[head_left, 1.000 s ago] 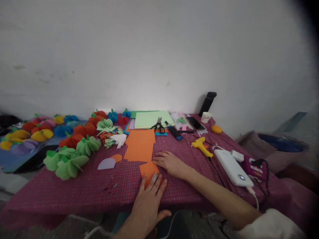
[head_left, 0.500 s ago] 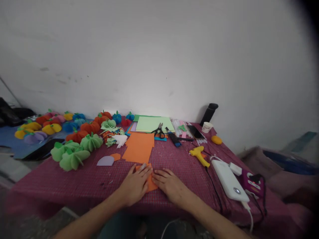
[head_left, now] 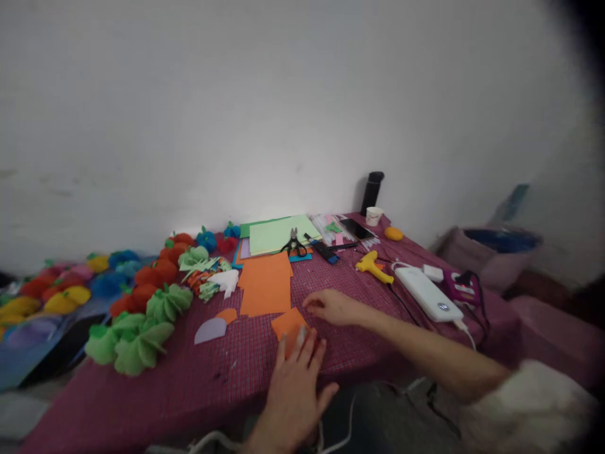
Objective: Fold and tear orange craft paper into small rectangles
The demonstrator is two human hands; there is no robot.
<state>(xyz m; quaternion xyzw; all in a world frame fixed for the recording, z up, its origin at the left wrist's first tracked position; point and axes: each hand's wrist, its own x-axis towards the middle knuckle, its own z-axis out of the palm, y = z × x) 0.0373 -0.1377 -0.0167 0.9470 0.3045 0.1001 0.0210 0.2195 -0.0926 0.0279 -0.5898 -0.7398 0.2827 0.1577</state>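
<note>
A small folded orange paper piece (head_left: 288,323) lies on the red checked tablecloth (head_left: 198,378) near the front edge. My left hand (head_left: 297,384) lies flat with fingers stretched out, its fingertips pressing the near end of the piece. My right hand (head_left: 331,307) rests on the cloth just right of the piece, fingers loosely curled, fingertips at its upper corner. A larger orange sheet (head_left: 265,284) lies just beyond.
Paper pumpkins (head_left: 137,328) in green, orange, blue and yellow fill the left. Green paper sheets (head_left: 276,233), scissors (head_left: 293,243), a yellow glue gun (head_left: 373,266), a white power bank (head_left: 428,293), a phone, a cup and a black bottle (head_left: 372,189) lie at the back and right.
My left hand has drawn back toward me and flattened on the piece's near end. My right hand has shifted to the piece's right. The view has swung slightly.
</note>
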